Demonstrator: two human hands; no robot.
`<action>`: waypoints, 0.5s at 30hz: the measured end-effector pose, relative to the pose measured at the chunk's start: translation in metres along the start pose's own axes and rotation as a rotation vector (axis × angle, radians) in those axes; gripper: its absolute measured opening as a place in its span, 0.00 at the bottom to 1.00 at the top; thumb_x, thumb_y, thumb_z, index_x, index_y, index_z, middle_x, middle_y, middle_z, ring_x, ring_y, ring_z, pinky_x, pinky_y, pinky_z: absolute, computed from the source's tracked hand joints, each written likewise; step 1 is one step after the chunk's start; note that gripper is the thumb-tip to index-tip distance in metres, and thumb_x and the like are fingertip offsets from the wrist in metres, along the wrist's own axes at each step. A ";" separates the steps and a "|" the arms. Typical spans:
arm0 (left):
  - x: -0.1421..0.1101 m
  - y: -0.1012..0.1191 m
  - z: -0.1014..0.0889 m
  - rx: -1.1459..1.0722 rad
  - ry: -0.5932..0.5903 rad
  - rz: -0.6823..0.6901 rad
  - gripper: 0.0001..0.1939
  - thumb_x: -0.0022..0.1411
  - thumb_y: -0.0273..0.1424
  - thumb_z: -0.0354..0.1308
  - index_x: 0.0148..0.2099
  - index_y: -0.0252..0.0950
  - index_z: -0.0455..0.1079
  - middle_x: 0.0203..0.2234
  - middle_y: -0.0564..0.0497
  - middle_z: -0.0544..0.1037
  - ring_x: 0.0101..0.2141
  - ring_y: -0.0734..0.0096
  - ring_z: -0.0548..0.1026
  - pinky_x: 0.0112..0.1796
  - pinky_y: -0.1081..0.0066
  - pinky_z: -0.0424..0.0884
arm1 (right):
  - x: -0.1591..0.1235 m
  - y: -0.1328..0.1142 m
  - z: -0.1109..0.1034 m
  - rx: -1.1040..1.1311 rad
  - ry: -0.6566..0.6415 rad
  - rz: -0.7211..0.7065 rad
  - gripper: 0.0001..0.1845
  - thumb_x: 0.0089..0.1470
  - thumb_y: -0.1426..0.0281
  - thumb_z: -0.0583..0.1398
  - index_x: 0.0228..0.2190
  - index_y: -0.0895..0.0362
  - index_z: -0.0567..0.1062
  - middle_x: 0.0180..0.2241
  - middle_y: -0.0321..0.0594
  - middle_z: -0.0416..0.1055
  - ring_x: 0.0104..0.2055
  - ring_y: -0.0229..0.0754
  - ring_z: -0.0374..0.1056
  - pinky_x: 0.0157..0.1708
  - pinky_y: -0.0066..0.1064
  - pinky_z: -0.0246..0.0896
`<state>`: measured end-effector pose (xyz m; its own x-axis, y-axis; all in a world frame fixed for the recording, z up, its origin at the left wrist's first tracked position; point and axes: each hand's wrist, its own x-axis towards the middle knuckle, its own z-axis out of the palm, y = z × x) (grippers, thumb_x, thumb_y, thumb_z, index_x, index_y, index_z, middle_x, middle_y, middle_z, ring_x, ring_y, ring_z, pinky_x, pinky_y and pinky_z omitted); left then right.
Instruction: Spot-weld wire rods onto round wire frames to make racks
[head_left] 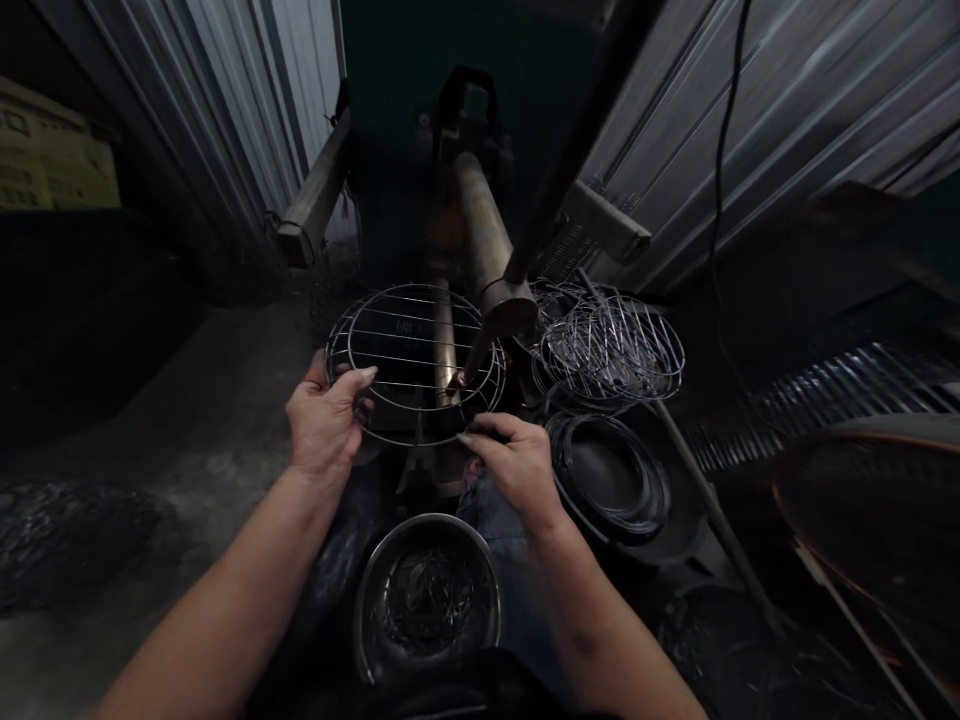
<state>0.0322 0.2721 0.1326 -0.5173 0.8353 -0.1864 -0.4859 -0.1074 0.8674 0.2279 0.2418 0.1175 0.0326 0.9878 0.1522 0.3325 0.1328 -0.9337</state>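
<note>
Between my hands is a round wire rack (405, 408) with parallel cross wires inside its double rings. My left hand (328, 412) grips its left edge, thumb on top and fingers beneath. At the front right edge, the fingers of my right hand (517, 462) are pinched together at the outer ring; whether a small piece sits in them I cannot make out. The rack lies at the lower brass-coloured rod (445, 340) of a machine, and a thicker upper cylinder (486, 225) with an angled electrode tip reaches down to its right side.
A metal bowl (366, 610) holding short wire pieces stands below my hands. To the right are a pile of round wire racks (611, 345) and a stack of wire rings (652, 490). A yellow crate (56, 150) is at the upper left. A black cable (721, 170) hangs at right.
</note>
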 end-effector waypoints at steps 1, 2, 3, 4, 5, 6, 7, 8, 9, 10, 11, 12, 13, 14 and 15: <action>0.000 -0.001 0.000 -0.005 0.000 -0.003 0.22 0.34 0.27 0.69 0.36 0.37 0.70 0.33 0.53 0.73 0.24 0.78 0.69 0.18 0.79 0.61 | 0.000 0.000 -0.001 0.005 -0.015 -0.005 0.05 0.46 0.69 0.64 0.28 0.55 0.81 0.26 0.36 0.76 0.30 0.41 0.72 0.31 0.29 0.67; -0.001 -0.001 0.000 -0.009 0.000 -0.004 0.22 0.35 0.27 0.69 0.36 0.37 0.70 0.33 0.53 0.73 0.25 0.78 0.69 0.18 0.79 0.61 | 0.001 -0.001 0.000 -0.002 -0.040 -0.016 0.06 0.47 0.68 0.64 0.29 0.55 0.81 0.26 0.36 0.76 0.29 0.41 0.71 0.30 0.29 0.66; -0.002 -0.001 0.000 -0.012 0.000 -0.003 0.21 0.35 0.27 0.69 0.36 0.36 0.70 0.33 0.53 0.73 0.25 0.78 0.69 0.18 0.79 0.61 | 0.002 -0.002 0.001 -0.016 -0.068 -0.033 0.07 0.48 0.67 0.64 0.29 0.55 0.81 0.25 0.36 0.75 0.28 0.41 0.71 0.29 0.29 0.66; -0.003 -0.001 0.000 -0.013 -0.002 -0.003 0.21 0.35 0.27 0.69 0.36 0.36 0.70 0.33 0.53 0.72 0.25 0.78 0.69 0.18 0.80 0.61 | 0.003 -0.003 0.002 -0.037 -0.088 -0.051 0.07 0.50 0.66 0.63 0.30 0.55 0.82 0.24 0.36 0.75 0.27 0.40 0.70 0.29 0.29 0.66; -0.004 0.000 0.000 -0.012 -0.004 -0.004 0.21 0.34 0.27 0.69 0.35 0.36 0.70 0.32 0.53 0.72 0.24 0.78 0.69 0.18 0.80 0.61 | 0.004 -0.004 0.004 -0.062 -0.095 -0.066 0.08 0.50 0.66 0.63 0.30 0.55 0.82 0.23 0.36 0.74 0.26 0.40 0.70 0.29 0.29 0.66; -0.005 0.001 0.000 -0.010 -0.005 -0.003 0.21 0.34 0.27 0.69 0.35 0.36 0.70 0.31 0.53 0.72 0.24 0.78 0.69 0.18 0.80 0.60 | 0.005 -0.005 0.006 -0.090 -0.088 -0.078 0.08 0.51 0.67 0.62 0.31 0.55 0.82 0.23 0.36 0.74 0.26 0.40 0.69 0.29 0.29 0.66; -0.005 0.002 0.000 -0.009 -0.004 -0.001 0.21 0.34 0.27 0.69 0.35 0.36 0.70 0.31 0.54 0.72 0.24 0.78 0.69 0.18 0.80 0.60 | 0.006 -0.007 0.007 -0.121 -0.075 -0.089 0.08 0.51 0.68 0.62 0.30 0.54 0.82 0.23 0.36 0.74 0.26 0.40 0.69 0.29 0.29 0.66; -0.005 0.002 0.001 -0.007 -0.002 0.000 0.22 0.33 0.27 0.69 0.35 0.36 0.70 0.30 0.54 0.72 0.23 0.78 0.68 0.18 0.80 0.60 | 0.008 -0.008 0.008 -0.150 -0.069 -0.099 0.07 0.50 0.69 0.62 0.30 0.54 0.82 0.23 0.36 0.74 0.26 0.40 0.69 0.29 0.29 0.66; -0.005 0.003 0.001 -0.008 -0.002 0.001 0.22 0.33 0.27 0.70 0.35 0.36 0.70 0.30 0.54 0.72 0.23 0.78 0.68 0.18 0.80 0.60 | 0.009 -0.010 0.008 -0.173 -0.076 -0.108 0.07 0.50 0.70 0.62 0.29 0.54 0.82 0.23 0.36 0.75 0.26 0.40 0.70 0.30 0.29 0.66; -0.004 0.003 0.001 -0.008 -0.007 -0.001 0.21 0.33 0.27 0.70 0.35 0.36 0.70 0.30 0.54 0.72 0.23 0.79 0.68 0.18 0.80 0.60 | 0.011 -0.011 0.008 -0.183 -0.099 -0.115 0.06 0.49 0.70 0.62 0.28 0.54 0.82 0.24 0.36 0.75 0.27 0.39 0.70 0.30 0.28 0.66; -0.003 0.003 0.001 -0.008 -0.014 -0.004 0.21 0.34 0.27 0.70 0.35 0.36 0.70 0.30 0.54 0.72 0.23 0.79 0.68 0.18 0.80 0.60 | 0.012 -0.011 0.007 -0.180 -0.136 -0.121 0.05 0.48 0.71 0.63 0.27 0.54 0.82 0.24 0.36 0.75 0.27 0.39 0.70 0.30 0.28 0.65; -0.002 0.002 0.000 -0.007 -0.021 -0.010 0.21 0.35 0.27 0.69 0.35 0.36 0.70 0.30 0.54 0.72 0.23 0.79 0.68 0.18 0.80 0.60 | 0.014 -0.011 0.005 -0.168 -0.176 -0.125 0.05 0.47 0.71 0.64 0.27 0.54 0.82 0.25 0.36 0.76 0.28 0.39 0.70 0.30 0.27 0.65; -0.001 0.002 0.000 -0.007 -0.029 -0.014 0.20 0.35 0.27 0.69 0.35 0.36 0.70 0.30 0.54 0.72 0.23 0.78 0.68 0.18 0.80 0.61 | 0.016 -0.010 0.004 -0.154 -0.214 -0.129 0.04 0.47 0.71 0.64 0.27 0.54 0.82 0.27 0.36 0.76 0.28 0.39 0.71 0.30 0.27 0.65; 0.000 0.001 0.000 -0.006 -0.034 -0.015 0.20 0.36 0.27 0.69 0.36 0.36 0.70 0.30 0.54 0.72 0.23 0.78 0.68 0.18 0.80 0.61 | 0.017 -0.009 0.004 -0.142 -0.243 -0.129 0.04 0.46 0.71 0.64 0.27 0.54 0.82 0.27 0.36 0.76 0.28 0.39 0.71 0.29 0.27 0.66; 0.001 0.001 0.000 -0.006 -0.036 -0.013 0.21 0.36 0.27 0.69 0.36 0.37 0.71 0.30 0.54 0.72 0.23 0.78 0.68 0.18 0.80 0.61 | 0.018 -0.006 0.003 -0.133 -0.254 -0.125 0.04 0.46 0.71 0.64 0.27 0.54 0.82 0.27 0.36 0.76 0.28 0.39 0.71 0.29 0.27 0.66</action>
<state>0.0317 0.2729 0.1333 -0.4850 0.8556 -0.1810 -0.4968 -0.0992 0.8621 0.2232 0.2592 0.1252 -0.2474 0.9553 0.1618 0.4397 0.2596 -0.8598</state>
